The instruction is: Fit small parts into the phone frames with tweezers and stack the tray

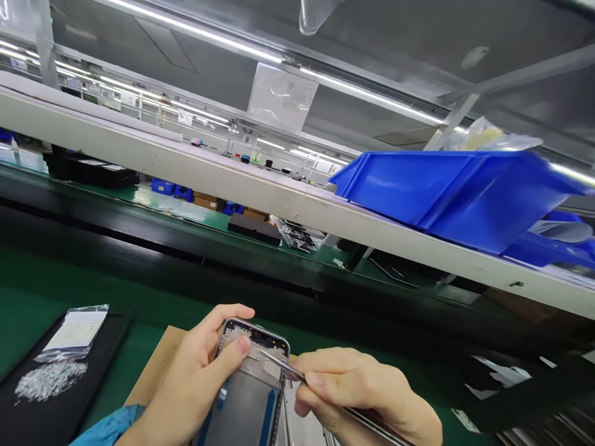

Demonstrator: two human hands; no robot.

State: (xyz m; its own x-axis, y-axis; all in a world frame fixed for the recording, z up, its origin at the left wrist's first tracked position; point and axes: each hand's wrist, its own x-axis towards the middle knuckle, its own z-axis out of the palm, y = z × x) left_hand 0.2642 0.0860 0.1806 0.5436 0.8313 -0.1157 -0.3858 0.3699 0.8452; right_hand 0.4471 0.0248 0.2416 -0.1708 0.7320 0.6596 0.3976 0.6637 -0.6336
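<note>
Tweezers at work on the top end of a phone frame

The left hand [195,384] grips the phone frame [251,384] by its upper edge, thumb pressed on the face, while the right hand [362,390] pinches a pair of tweezers [283,367] – tips closed and touching the frame just under its top rim, so a small part looks to be going in there. The next move calls for a steady, light touch. Left of the frame lie a black tray [69,409] with tiny silver parts [49,379] and a clear bag [77,331]; beyond it runs the green belt [153,291] – and above, a blue bin [460,186] on a shelf.
</note>
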